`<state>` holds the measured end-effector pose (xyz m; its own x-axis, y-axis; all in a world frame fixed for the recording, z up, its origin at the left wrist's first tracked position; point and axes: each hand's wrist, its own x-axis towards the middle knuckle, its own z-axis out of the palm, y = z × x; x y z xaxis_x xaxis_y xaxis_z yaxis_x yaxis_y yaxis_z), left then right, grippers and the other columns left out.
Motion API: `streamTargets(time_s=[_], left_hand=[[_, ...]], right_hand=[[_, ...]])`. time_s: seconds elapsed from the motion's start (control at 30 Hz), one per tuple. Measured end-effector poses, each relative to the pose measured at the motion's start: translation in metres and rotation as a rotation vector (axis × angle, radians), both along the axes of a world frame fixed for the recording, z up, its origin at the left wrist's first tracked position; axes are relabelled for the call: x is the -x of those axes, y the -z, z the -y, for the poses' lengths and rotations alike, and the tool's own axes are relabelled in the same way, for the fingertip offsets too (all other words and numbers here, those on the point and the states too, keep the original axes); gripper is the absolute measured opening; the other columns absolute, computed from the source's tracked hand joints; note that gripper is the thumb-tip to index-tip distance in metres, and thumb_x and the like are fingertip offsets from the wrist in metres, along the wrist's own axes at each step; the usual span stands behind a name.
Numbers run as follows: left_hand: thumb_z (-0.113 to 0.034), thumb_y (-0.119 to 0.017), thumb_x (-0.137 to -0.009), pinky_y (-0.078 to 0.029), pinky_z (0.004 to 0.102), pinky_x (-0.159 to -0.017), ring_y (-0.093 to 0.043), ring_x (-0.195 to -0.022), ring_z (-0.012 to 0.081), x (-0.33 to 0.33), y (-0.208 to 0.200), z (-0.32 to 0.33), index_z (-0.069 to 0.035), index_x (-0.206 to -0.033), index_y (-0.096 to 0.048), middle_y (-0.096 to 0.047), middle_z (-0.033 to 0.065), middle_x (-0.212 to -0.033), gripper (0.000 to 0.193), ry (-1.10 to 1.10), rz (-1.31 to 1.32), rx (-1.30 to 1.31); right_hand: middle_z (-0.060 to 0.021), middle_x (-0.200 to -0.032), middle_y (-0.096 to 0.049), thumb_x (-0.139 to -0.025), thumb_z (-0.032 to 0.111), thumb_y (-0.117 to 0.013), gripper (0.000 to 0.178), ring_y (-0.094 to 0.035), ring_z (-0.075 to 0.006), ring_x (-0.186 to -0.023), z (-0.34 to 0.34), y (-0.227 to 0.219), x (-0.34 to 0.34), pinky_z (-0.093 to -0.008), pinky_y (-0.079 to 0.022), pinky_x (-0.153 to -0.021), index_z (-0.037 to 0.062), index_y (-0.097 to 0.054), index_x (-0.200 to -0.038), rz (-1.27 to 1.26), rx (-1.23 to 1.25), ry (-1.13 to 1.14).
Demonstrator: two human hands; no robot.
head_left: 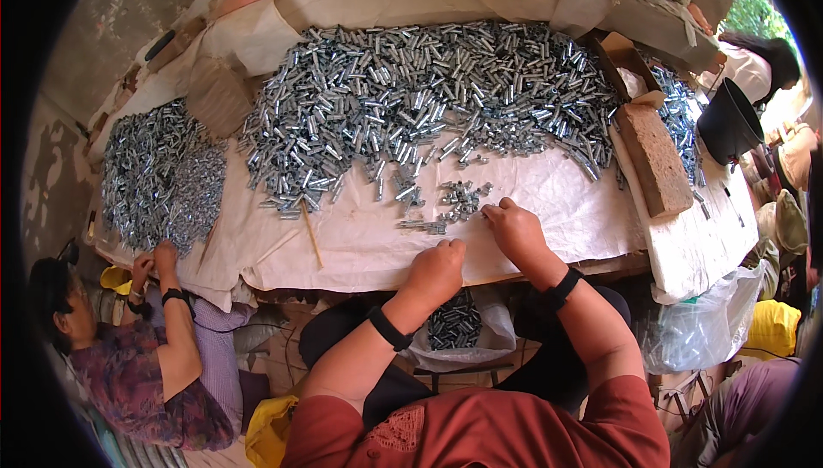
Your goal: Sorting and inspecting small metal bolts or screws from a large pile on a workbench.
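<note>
My left hand [435, 272] is closed above the front edge of the cloth-covered table, its fingertips pinched together. Whatever it may hold is hidden. To its right and slightly farther forward, my right hand [518, 231] is also closed, with thumb and forefinger together beside a small heap of short metal pieces [463, 199]. Any piece between those fingers is too small to make out. A few silver metal pieces [422, 226] lie in a row just beyond my left hand. Behind them spreads a broad pile of short silver metal cylinders [411, 91].
Between my knees sits a white sack [497, 322] holding dark metal cylinders [454, 321]. A brick [655, 159] stands at the table's right, near a black bucket [730, 123]. A thin stick [312, 235] lies left of centre. At the left, another person [159, 331] handles smaller metal parts [163, 181].
</note>
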<state>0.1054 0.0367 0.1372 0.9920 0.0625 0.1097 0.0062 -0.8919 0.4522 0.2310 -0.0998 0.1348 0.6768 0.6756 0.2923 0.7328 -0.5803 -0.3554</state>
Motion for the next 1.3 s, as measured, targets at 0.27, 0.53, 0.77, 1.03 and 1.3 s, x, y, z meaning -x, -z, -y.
streamTargets(time_s=[0.27,0.53,0.77,1.03,1.3], left_hand=[[-0.002,-0.053,-0.071,-0.052,0.0414,-0.057,-0.061,-0.065,0.0366,0.004,-0.001,0.008,-0.001,-0.081,-0.050,-0.057,0.0168,-0.074,0.010,-0.007,-0.040,-0.120],[-0.003,-0.053,-0.070,-0.051,0.0390,-0.064,-0.062,-0.070,0.0304,0.021,-0.044,-0.011,-0.006,-0.085,-0.060,-0.061,0.0111,-0.080,0.017,0.168,0.096,0.181],[-0.001,-0.053,-0.071,-0.048,0.0394,-0.062,-0.058,-0.074,0.0294,-0.004,-0.023,-0.049,-0.007,-0.079,-0.060,-0.056,0.0087,-0.077,0.012,-0.075,0.269,-0.135],[0.001,-0.054,-0.072,-0.048,0.0375,-0.068,-0.057,-0.083,0.0285,-0.011,-0.014,-0.042,-0.004,-0.094,-0.060,-0.056,0.0115,-0.083,0.023,-0.273,0.188,-0.222],[-0.005,-0.058,-0.084,-0.046,0.0253,-0.045,-0.057,-0.055,0.0153,-0.004,-0.033,-0.029,-0.001,-0.100,-0.056,-0.058,0.0083,-0.076,0.016,-0.449,0.049,1.419]], right_hand=[[-0.0120,-0.076,-0.057,-0.081,0.016,-0.053,0.012,-0.060,-0.0319,-0.064,-0.005,0.001,0.000,-0.0414,-0.049,-0.056,0.0068,-0.061,-0.080,-0.019,0.033,-0.004],[-0.0179,-0.075,-0.063,-0.080,0.013,-0.059,0.014,-0.062,-0.0300,-0.064,0.004,-0.011,0.003,-0.0368,-0.049,-0.058,0.0023,-0.065,-0.087,-0.413,-0.263,-0.026],[-0.0131,-0.066,-0.062,-0.082,0.010,-0.058,0.016,-0.062,-0.0176,-0.053,0.000,-0.026,0.006,-0.0296,-0.050,-0.054,-0.0045,-0.063,-0.085,-0.836,-0.313,0.032],[-0.0082,-0.077,-0.061,-0.083,0.004,-0.060,0.015,-0.061,-0.0169,-0.058,0.000,-0.025,0.004,-0.0272,-0.051,-0.053,-0.0020,-0.057,-0.096,-1.397,-0.743,0.037],[-0.0068,-0.072,-0.060,-0.086,0.010,-0.060,0.009,-0.053,-0.0124,-0.053,-0.003,-0.024,0.031,-0.0286,-0.048,-0.051,0.0038,-0.056,-0.091,-1.847,-1.015,-0.120]])
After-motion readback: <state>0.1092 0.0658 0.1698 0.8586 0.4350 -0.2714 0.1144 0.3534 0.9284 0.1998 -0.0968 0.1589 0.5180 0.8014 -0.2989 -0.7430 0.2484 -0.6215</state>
